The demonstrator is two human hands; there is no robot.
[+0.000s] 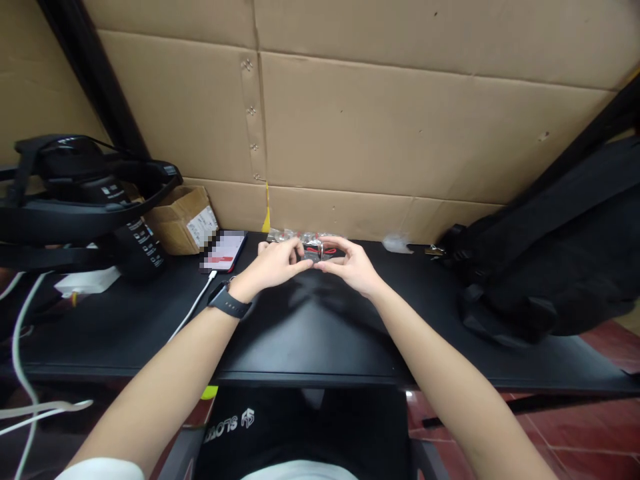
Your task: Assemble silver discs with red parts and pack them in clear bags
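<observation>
Over the back of the black table, my left hand [280, 262] and my right hand [349, 267] meet almost fingertip to fingertip. Between the thumb and fingers of my right hand is a small shiny object [321, 252], thin and upright, too small to name. My left hand is closed, thumb towards the index finger; whatever it pinches is hidden. A red cord [329, 251] shows just behind the fingertips. Clear plastic packaging [307, 236] lies behind both hands, against the cardboard wall. A dark watch [229, 300] is on my left wrist.
On the left are a phone [226, 251] with a white cable [194, 303], a cardboard box [183, 220], a black bottle [143, 250] and a black headset [75, 217]. Crumpled plastic [397, 243] lies at back right, near a binder clip [435, 251]. A black backpack [555, 253] fills the right end.
</observation>
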